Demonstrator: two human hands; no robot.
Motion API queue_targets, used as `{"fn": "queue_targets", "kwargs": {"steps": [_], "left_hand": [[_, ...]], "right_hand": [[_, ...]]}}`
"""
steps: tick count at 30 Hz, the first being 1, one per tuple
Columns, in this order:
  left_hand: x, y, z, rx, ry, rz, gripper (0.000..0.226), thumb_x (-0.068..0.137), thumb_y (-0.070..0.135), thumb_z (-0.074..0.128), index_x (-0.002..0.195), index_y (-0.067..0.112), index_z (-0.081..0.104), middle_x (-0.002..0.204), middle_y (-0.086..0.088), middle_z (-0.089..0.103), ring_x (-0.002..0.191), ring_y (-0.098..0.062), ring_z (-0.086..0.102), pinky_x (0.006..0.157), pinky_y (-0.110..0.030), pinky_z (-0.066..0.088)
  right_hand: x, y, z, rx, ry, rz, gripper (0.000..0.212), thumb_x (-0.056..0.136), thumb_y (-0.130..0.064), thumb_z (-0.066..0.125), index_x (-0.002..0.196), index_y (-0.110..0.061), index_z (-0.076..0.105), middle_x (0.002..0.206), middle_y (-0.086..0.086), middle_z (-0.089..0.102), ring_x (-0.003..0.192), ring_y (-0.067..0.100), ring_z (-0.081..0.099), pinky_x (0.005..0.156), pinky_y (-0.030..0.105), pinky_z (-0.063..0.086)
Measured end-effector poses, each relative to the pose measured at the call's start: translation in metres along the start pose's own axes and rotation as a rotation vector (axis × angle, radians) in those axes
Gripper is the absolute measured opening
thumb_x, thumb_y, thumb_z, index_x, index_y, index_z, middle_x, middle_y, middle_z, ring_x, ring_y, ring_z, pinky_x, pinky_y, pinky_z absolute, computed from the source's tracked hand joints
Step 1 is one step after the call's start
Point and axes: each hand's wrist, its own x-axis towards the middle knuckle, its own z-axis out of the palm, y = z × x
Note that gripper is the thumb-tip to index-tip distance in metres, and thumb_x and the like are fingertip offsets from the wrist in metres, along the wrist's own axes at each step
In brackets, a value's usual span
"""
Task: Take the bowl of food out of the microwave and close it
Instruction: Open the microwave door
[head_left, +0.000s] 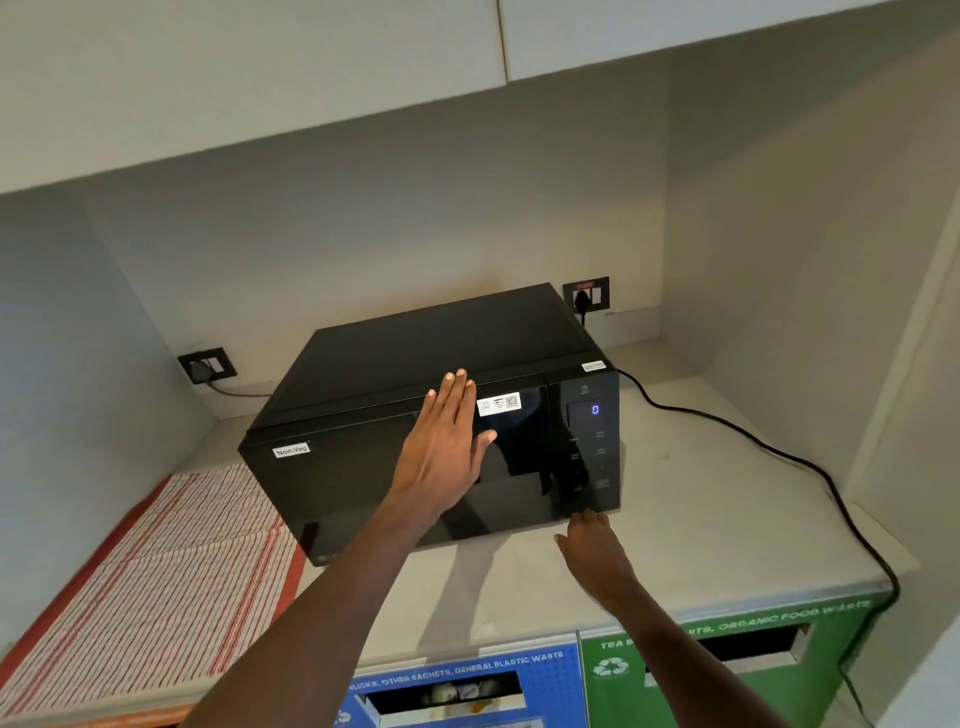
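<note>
The left hand (447, 457) lies flat on the shut microwave (415, 415) door, fingers pressed together. The right hand (597, 551) touches its lower corner; how its fingers are set I cannot tell. Under the fingers is a pale counter (675, 519) in a white alcove.

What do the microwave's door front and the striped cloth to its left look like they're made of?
The microwave door looks like glossy black glass or smooth plastic: it mirrors the left hand pressed flat on it. Which of the two, I cannot tell. The striped cloth looks like woven cotton, matte, with red and white lines and soft folds where it lies on the counter.
</note>
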Motion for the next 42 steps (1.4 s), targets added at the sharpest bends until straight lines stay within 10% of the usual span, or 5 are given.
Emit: {"fn": "queue_targets", "kwargs": {"steps": [26, 42], "left_hand": [[0.008, 0.013, 0.014, -0.041, 0.149, -0.095, 0.062, 0.099, 0.055, 0.038, 0.145, 0.014, 0.045, 0.149, -0.004, 0.049, 0.141, -0.020, 0.041, 0.119, -0.037, 0.028], [0.000, 0.020, 0.009, -0.117, 0.169, -0.136, 0.058, 0.099, 0.052, 0.039, 0.143, 0.015, 0.048, 0.147, -0.003, 0.052, 0.141, -0.020, 0.042, 0.118, -0.032, 0.020]], "right_hand": [[0.037, 0.011, 0.040, -0.135, -0.026, -0.077, 0.029, 0.096, -0.018, 0.049, 0.124, -0.014, 0.056, 0.116, 0.013, 0.061, 0.106, 0.026, 0.054, 0.089, 0.031, 0.049], [0.029, 0.014, 0.030, -0.181, -0.040, -0.190, 0.024, 0.091, -0.010, 0.059, 0.115, -0.011, 0.065, 0.108, 0.018, 0.065, 0.101, 0.030, 0.058, 0.084, 0.034, 0.051]]}}
